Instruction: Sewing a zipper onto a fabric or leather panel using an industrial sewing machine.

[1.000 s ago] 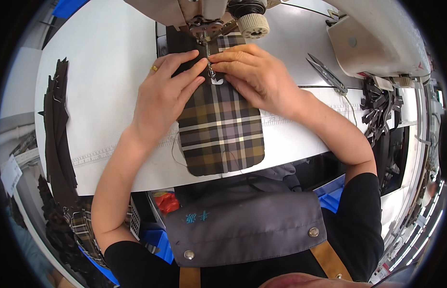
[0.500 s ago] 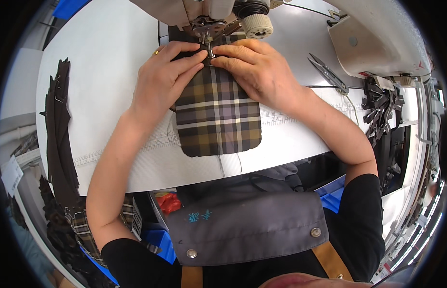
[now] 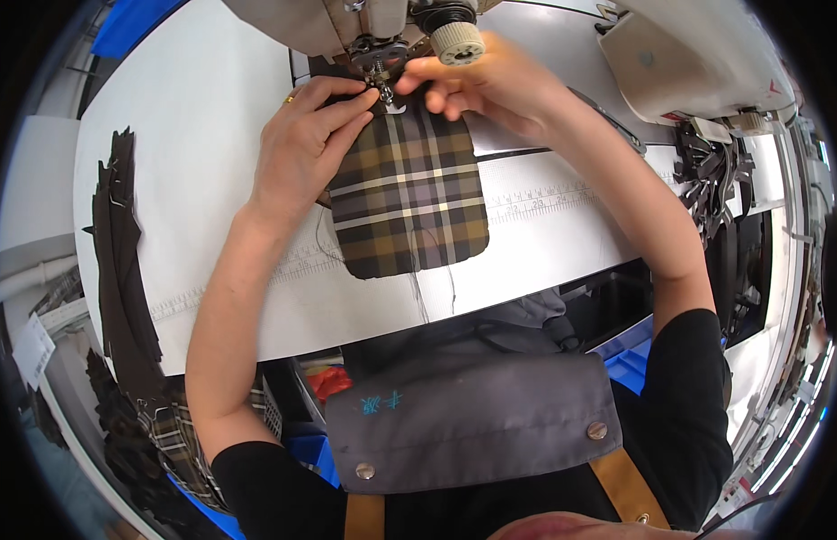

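Note:
A brown, black and white plaid fabric piece with rounded corners lies on the sewing table, its far end under the sewing machine's presser foot. Loose threads trail off its near edge. My left hand, wearing a ring, is closed, fingertips pressed together on the fabric just left of the foot. Right of the needle, my right hand is raised off the fabric, slightly blurred, its fingers loosely curled and apart with nothing visible in them. The machine's knurled cream dial hangs just above it.
Thread snips lie partly behind my right forearm. Dark fabric strips hang over the table's left edge; a bundle of dark trimmings is at the right. A ruler scale runs along the white tabletop.
My right hand has let go of the fabric and lifted up and right, toward the dial. My left hand stays by the foot. The fabric has shifted slightly away from me.

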Demonstrator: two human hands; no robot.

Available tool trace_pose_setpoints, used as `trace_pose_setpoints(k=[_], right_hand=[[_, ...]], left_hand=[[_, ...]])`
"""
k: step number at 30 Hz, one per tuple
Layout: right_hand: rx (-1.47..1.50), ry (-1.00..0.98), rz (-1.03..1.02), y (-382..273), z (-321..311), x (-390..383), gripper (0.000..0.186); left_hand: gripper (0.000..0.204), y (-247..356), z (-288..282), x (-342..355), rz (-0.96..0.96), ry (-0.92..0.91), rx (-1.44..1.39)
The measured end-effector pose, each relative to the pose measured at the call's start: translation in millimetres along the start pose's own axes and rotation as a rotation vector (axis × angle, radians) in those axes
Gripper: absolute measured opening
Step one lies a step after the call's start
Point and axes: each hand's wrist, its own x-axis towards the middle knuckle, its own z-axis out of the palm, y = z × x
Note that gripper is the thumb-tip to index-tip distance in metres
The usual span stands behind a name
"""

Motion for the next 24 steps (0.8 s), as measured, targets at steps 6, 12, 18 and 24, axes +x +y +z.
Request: trace_pose_setpoints(k=[6, 12, 18, 24], right_hand=[[0.008, 0.061, -0.041, 19.0, 1.5, 12.2, 0.016], [0.05, -0.035, -0.048, 12.6, -6.5, 8.0, 0.026], [-0.974, 0.189, -0.778, 34.7, 4.2, -1.6, 0.015], [-1.432, 0.086, -1.038, 36.0, 8.9, 5.0, 0.012]], left_hand=[[0.022, 0.0, -1.8, 0.4, -0.009, -0.031, 0.004], [0.021, -0.5, -1.4, 1.6, 0.007, -0.009, 0.003], [0.022, 0.1, -3.4, 0.6, 0.001, -0.014, -0.006], [0.023, -1.9, -6.5, 1.7, -0.002, -0.029, -0.036]])
